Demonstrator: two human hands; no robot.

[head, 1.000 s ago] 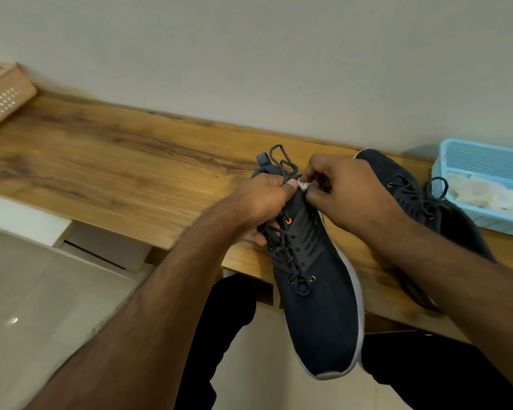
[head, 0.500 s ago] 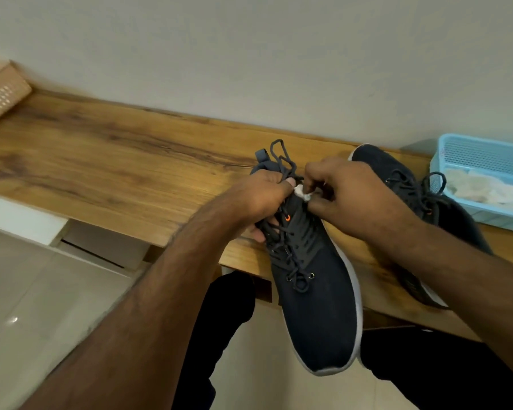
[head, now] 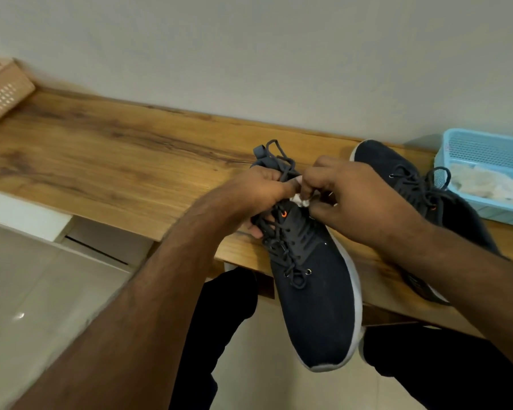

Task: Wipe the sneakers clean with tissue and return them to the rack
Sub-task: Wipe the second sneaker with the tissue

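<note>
I am holding a dark navy sneaker (head: 317, 306) by its collar, my left hand (head: 261, 192) curled around the heel end with the fingers wrapping under its side. The upper is a fine knit mesh, matte and slightly grainy, rounding into a blunt toe that is hanging off the front edge of the wooden shelf (head: 107, 161) toward my knees. A smooth white sole is running along its right side, and thin dark laces (head: 282, 244) are crossing loosely through small metal eyelets, with a tiny orange mark showing near the tongue. My right hand (head: 356, 202) is pinching a small crumpled wad of white tissue (head: 300, 200) between thumb and fingertips, pressing it at the sneaker's opening just beside my left thumb.

The second sneaker (head: 409, 173), same mesh and white sole, is lying on the shelf behind my right wrist, its laces spilling loose. Just beside it, a pale blue plastic basket (head: 483, 149) with a perforated grid wall is holding soft, wrinkled white tissues (head: 486, 183). The shelf is glossy laminate with a warm streaked grain. At the far left, a tan woven-pattern basket (head: 3, 90) is sitting against the plain grey wall.
</note>
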